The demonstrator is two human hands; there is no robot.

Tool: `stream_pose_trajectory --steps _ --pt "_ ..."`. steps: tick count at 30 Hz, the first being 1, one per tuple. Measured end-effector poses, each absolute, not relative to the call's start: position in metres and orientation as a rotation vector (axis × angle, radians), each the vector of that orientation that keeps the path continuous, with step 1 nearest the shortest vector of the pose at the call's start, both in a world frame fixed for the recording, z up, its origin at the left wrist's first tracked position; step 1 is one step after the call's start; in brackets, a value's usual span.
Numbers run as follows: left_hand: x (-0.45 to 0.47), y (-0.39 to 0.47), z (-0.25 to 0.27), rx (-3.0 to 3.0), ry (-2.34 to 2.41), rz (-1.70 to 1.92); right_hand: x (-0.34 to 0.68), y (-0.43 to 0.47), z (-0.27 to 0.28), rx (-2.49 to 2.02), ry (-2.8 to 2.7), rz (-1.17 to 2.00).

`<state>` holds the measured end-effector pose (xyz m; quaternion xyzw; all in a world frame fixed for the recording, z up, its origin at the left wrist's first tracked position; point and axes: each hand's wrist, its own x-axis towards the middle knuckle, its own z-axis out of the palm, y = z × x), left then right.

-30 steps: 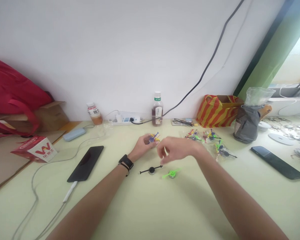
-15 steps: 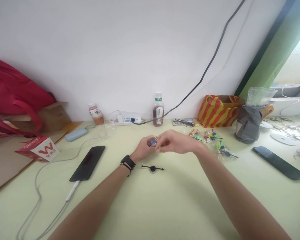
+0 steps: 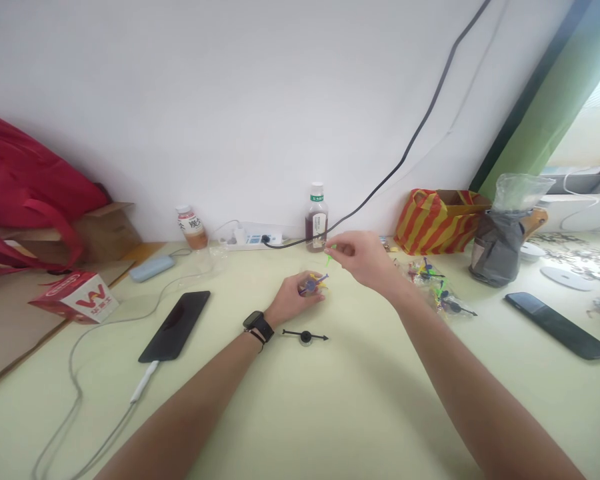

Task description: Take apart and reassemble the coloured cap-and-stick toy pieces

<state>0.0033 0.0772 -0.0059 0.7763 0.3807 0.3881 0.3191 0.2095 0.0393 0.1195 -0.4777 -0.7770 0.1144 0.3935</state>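
Observation:
My left hand [image 3: 291, 300], with a black watch [image 3: 258, 325] at its wrist, is closed round several small blue and yellow plastic arrow spinners [image 3: 313, 285]. Higher and to the right, my right hand [image 3: 364, 261] pinches a thin bright green plastic piece [image 3: 329, 259] between thumb and fingers, apart from the left hand. On the table just below the left hand lies a black arrow spinner [image 3: 306, 337] with a round base. Clear bags of coloured spinners [image 3: 443, 290] lie beyond my right forearm, which partly hides them.
A dark bottle [image 3: 317, 220] and a power strip [image 3: 255, 238] stand along the wall. Left are a charging phone [image 3: 176, 327], its cable and a red-white box [image 3: 77, 298]. Right are a striped bag [image 3: 437, 220], a grey bag [image 3: 497, 247] and another black phone [image 3: 560, 327].
My right hand has moved up and away from the left hand with the green piece. The left hand's blue and yellow spinners are now uncovered.

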Motion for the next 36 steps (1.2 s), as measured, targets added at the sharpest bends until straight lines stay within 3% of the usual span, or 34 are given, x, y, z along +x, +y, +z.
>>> stream_pose_trajectory --steps 9,36 --pt "0.006 0.074 -0.003 2.059 1.019 1.031 0.204 0.043 0.106 -1.304 -2.186 0.044" --pt "0.006 0.077 -0.009 2.104 1.033 1.003 0.199 0.038 0.112 -1.458 -2.366 -0.189"
